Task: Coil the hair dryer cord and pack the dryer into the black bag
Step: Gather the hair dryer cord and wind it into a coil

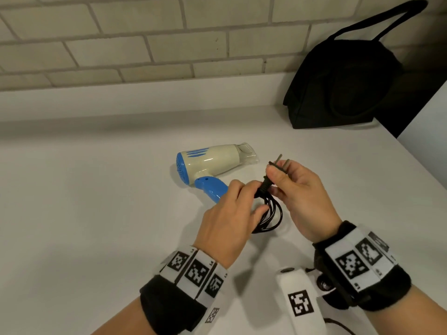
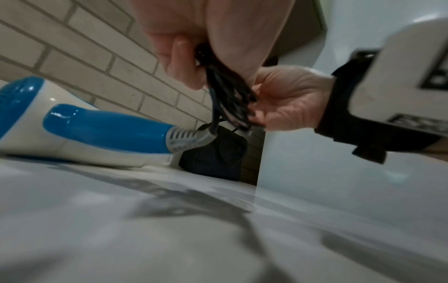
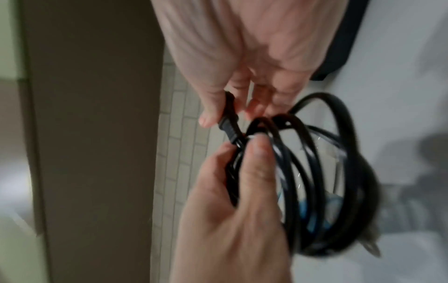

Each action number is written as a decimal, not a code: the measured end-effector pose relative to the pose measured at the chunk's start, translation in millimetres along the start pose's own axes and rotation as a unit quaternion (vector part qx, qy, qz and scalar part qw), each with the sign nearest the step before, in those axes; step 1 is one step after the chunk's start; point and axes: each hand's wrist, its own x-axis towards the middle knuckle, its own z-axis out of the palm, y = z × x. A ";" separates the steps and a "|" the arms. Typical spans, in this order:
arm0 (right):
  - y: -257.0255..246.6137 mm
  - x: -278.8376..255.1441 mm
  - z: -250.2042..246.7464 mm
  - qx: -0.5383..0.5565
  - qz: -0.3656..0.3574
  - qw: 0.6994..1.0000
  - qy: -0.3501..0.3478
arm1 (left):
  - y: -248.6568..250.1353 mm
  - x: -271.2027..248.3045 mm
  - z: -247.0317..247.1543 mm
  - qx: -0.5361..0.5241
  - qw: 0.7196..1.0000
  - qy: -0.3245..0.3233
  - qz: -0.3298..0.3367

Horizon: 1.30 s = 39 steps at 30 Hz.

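head view, centre: left hand [image 1: 231, 215] pinches the coiled cord [image 1: 274, 215], right hand [image 1: 303, 201] grips its plug [image 1: 275, 163]; dryer [image 1: 212, 163] lies crosswise just above, black bag [image 1: 343, 85] upper right, nearer the right hand.

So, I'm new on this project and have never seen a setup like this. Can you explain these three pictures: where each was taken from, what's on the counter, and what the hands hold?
No machine here: a person works with bare hands, wearing cameras. The wide overview comes from a camera on the head, looking down. The other two come from cameras on each wrist, looking along the fingers, hence the odd, blurry angles. The patterned bands on the wrists belong to that rig. On the white counter lies a white and blue hair dryer; a black bag stands at the back by the brick wall. The left hand grips the coiled black cord, and the right hand pinches its plug, prongs up.
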 end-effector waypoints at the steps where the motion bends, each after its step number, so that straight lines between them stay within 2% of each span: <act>1: 0.0 1.8 -2.4 0.020 0.031 0.999 -0.010 | -1.2 -0.1 1.2 -0.031 0.999 -0.005 -0.018; 3: 1.7 3.9 -6.9 0.050 0.113 0.992 -0.029 | -5.3 -0.7 3.0 -0.132 0.987 -0.030 -0.085; 5: 4.8 3.1 -11.6 0.037 0.176 0.982 -0.050 | -9.4 -3.4 3.8 -0.222 0.963 -0.014 -0.151; 7: 7.2 1.6 -14.2 0.043 0.185 0.980 -0.049 | -11.1 -8.2 4.5 -0.281 0.934 0.012 -0.219; 9: 8.0 0.3 -12.5 0.092 0.162 0.982 -0.026 | -11.8 -11.8 4.7 -0.295 0.915 0.029 -0.273; 12: 8.2 -1.8 1.9 0.145 0.097 0.984 0.021 | -13.8 -10.4 0.7 -0.306 0.882 0.017 -0.359; 14: 11.8 -3.4 15.0 0.151 0.058 0.985 0.062 | -17.2 -6.8 -2.8 -0.353 0.838 -0.013 -0.416; 16: 16.3 -4.6 25.8 0.127 0.020 0.987 0.093 | -18.4 -2.8 -9.3 -0.424 0.772 -0.068 -0.468; 18: 19.3 -6.6 32.5 0.081 -0.021 0.990 0.110 | -17.9 -2.5 -15.0 -0.481 0.716 -0.125 -0.490; 20: 20.4 -9.7 37.1 0.055 -0.059 0.991 0.105 | -16.9 -3.1 -18.6 -0.536 0.675 -0.150 -0.483; 23: 23.7 -16.2 43.2 0.039 -0.097 0.992 0.077 | -21.6 -2.7 -14.8 -0.635 0.623 -0.096 -0.447; 24: 25.6 -17.7 44.1 0.039 -0.101 0.992 0.069 | -23.0 -3.4 -13.7 -0.646 0.617 -0.071 -0.443; 26: 29.8 -18.6 44.2 0.037 -0.096 0.993 0.056 | -25.3 -5.3 -9.8 -0.647 0.629 -0.044 -0.428; 29: 33.8 -15.7 43.0 0.052 -0.058 0.996 0.039 | -26.2 -8.4 -5.9 -0.626 0.677 -0.017 -0.387; 31: 34.2 -12.5 40.8 0.109 0.000 0.993 0.043 | -25.3 -8.6 -4.5 -0.600 0.714 -0.012 -0.361; 34: 28.9 -9.1 34.2 0.223 0.086 0.970 0.040 | -22.3 -11.3 -3.1 -0.565 0.761 -0.021 -0.319; 36: 27.7 -8.1 30.0 0.242 0.119 0.963 0.032 | -23.3 -13.8 -3.2 -0.553 0.773 -0.042 -0.309; 39: 30.3 -9.3 27.2 0.220 0.128 0.967 0.019 | -31.2 -14.2 -10.2 -0.512 0.780 -0.122 -0.338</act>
